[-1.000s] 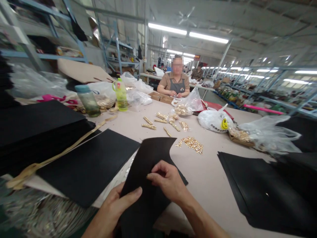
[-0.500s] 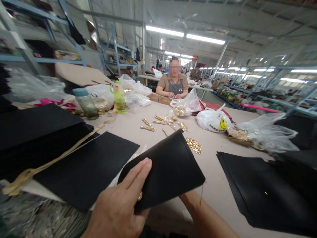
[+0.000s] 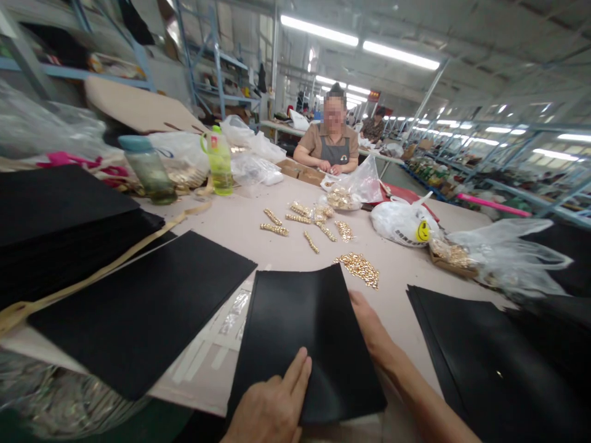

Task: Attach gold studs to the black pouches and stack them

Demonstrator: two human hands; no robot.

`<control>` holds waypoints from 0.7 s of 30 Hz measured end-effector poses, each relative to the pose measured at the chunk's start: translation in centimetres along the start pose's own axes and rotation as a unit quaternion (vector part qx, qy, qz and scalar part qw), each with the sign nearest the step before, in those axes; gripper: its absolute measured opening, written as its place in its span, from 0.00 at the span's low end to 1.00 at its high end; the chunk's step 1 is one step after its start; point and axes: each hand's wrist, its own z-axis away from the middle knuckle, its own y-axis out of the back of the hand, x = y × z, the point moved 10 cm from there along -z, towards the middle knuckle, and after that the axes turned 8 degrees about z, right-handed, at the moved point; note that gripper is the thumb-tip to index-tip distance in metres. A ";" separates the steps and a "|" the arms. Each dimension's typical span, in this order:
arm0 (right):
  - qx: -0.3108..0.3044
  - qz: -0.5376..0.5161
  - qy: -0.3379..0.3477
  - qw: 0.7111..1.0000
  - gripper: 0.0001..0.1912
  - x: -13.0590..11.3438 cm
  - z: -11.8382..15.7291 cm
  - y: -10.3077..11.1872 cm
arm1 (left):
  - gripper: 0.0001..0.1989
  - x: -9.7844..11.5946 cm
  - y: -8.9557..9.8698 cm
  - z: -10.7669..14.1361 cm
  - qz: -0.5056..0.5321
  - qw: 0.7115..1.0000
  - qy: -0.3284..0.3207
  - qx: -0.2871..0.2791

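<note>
Smooth black rectangular flexible sheet [image 3: 302, 314]: at the middle of the near edge of the pinkish-beige table surface [image 3: 231, 224], far edge curved. Person's left hand [image 3: 272, 403]: index and middle fingers together, laid on the sheet's upper face; thumb hidden, grip cannot be told. Right hand [image 3: 364, 314]: at the sheet's right edge, fingers hidden behind it; closure cannot be told. Loose pile of small shiny gold-coloured pieces [image 3: 360, 269] near the sheet's far right corner.

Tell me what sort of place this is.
Probably a factory workshop: there is a tall stack of black sheets, a heap of small gold-coloured pieces on the table, and long ceiling lights overhead.
</note>
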 end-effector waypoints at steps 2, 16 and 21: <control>0.021 0.121 0.002 0.992 0.16 2.1 -2.1 1.4 | 0.46 -0.2 -0.4 0.2 -0.005 1.000 -0.009 -0.003; -0.118 0.337 -0.040 0.933 0.15 3.0 -10.1 -1.6 | 0.31 0.4 -0.6 0.3 -0.111 0.992 -0.053 -0.034; -0.136 0.388 -0.064 0.909 0.16 2.9 -11.1 -1.7 | 0.32 0.3 -0.8 0.2 -0.113 0.992 -0.050 -0.015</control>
